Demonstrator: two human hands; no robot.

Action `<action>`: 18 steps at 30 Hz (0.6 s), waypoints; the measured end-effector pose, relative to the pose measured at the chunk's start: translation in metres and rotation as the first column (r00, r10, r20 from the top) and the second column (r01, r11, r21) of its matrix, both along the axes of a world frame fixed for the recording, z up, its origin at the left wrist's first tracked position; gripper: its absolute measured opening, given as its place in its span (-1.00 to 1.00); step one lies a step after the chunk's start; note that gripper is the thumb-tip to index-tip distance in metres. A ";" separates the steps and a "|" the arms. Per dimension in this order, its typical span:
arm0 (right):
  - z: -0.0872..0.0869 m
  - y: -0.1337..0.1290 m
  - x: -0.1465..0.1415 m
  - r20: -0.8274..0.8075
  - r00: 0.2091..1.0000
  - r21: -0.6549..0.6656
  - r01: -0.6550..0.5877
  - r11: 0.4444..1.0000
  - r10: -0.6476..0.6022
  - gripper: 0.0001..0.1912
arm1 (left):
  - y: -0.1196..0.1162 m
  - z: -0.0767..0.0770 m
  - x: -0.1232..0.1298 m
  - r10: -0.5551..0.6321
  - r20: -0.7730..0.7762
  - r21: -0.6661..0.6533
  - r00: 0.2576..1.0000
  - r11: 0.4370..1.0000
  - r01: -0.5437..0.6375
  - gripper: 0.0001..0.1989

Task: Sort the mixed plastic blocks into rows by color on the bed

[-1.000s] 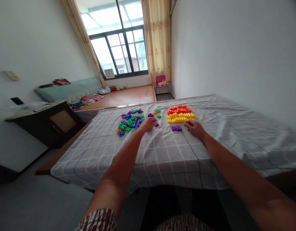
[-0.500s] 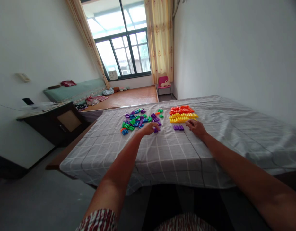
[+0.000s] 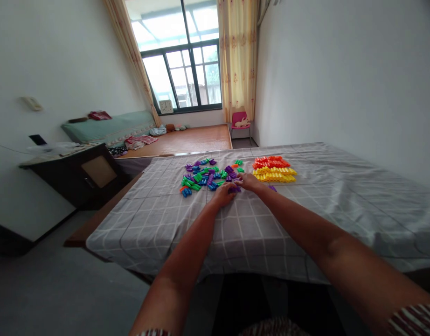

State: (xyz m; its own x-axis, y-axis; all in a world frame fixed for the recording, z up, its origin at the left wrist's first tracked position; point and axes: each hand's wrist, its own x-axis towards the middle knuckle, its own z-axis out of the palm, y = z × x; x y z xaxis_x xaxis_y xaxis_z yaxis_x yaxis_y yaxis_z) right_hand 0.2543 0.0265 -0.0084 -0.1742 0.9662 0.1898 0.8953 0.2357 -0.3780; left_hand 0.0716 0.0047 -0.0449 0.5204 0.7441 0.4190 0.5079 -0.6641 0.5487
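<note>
My left hand rests on the cloth at the near right of a mixed pile, its fingers curled round a small purple plastic piece. Reaching in from the right, my right hand has its fingers bent at the same purple piece, close to my left fingertips. The mixed pile holds ribbed blue, green and purple pieces with a little orange. To the right lie stacked rows of red pieces and yellow pieces. Part of a purple row shows past my right forearm, which hides the rest.
A grey checked cloth covers the table, with the white wall along its right. Beyond are a bed platform, a pink chair and a window. A dark cabinet stands at the left.
My right hand has moved left from beside the purple row to my left hand. My left hand stays by the pile's near right edge. The view has shifted slightly.
</note>
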 end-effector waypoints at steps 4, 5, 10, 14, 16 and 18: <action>-0.004 0.001 -0.005 -0.041 0.999 -0.013 0.014 1.000 -0.015 -0.69 | -0.001 0.003 -0.005 -0.022 0.027 -0.039 0.999 0.999 0.023 -0.62; -0.004 -0.001 -0.001 -0.049 0.999 -0.015 0.022 1.000 -0.022 -0.68 | -0.001 0.003 -0.006 -0.018 0.030 -0.070 0.999 0.997 0.020 -0.59; 0.000 -0.017 0.044 -0.228 0.973 -0.006 0.038 0.999 -0.038 -0.74 | 0.001 0.004 -0.011 -0.013 0.042 -0.219 0.999 0.975 0.022 -0.46; -0.003 -0.035 0.102 -0.468 0.883 0.070 0.077 0.995 -0.035 -0.75 | 0.001 0.005 -0.015 0.005 0.085 -0.263 0.996 0.965 0.017 -0.44; -0.007 -0.044 0.130 -0.538 0.838 0.053 0.144 0.988 -0.093 -0.70 | 0.001 0.007 -0.015 0.047 0.054 -0.256 0.997 0.966 -0.032 -0.50; -0.009 -0.051 0.153 -0.542 0.817 -0.003 0.235 0.972 -0.200 -0.68 | 0.002 0.014 -0.012 0.115 0.005 -0.218 0.993 0.970 -0.111 -0.58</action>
State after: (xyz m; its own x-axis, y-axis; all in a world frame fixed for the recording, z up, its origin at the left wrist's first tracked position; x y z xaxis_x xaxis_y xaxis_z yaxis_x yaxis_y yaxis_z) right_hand 0.4073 -0.0246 -0.0177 0.1853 0.9502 0.2507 0.5873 0.0975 -0.8035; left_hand 0.0594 0.0064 -0.0308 0.4216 0.8718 0.2494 0.5623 -0.4672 0.6823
